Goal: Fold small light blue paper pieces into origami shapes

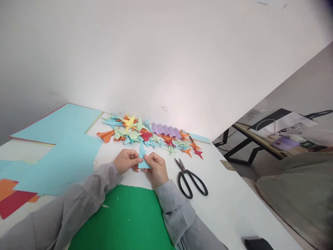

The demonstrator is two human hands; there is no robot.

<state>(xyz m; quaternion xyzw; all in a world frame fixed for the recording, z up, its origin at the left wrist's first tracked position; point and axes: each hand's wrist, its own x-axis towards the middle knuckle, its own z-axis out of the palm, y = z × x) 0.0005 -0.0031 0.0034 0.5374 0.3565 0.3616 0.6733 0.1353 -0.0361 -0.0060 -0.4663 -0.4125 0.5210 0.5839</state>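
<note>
A small folded piece of light blue paper [142, 156] is held upright between both hands above the white table. My left hand [127, 160] pinches its left edge between thumb and fingers. On the other side, my right hand [157, 167] grips the right edge, thumb in front. Just behind the hands lies a row of folded paper shapes [130, 133] in orange, green, yellow, red and blue. Black-handled scissors [186, 172] rest to the right of my right hand, blades pointing away. Nearest my forearms is a green sheet [125, 218].
Large light blue sheets [62, 163] cover the table's left side, with red paper [17, 204] at the near left. A purple pleated strip [166, 131] lies near the wall. A black object [258, 243] sits at the near right edge. Beyond stands another table [241, 130].
</note>
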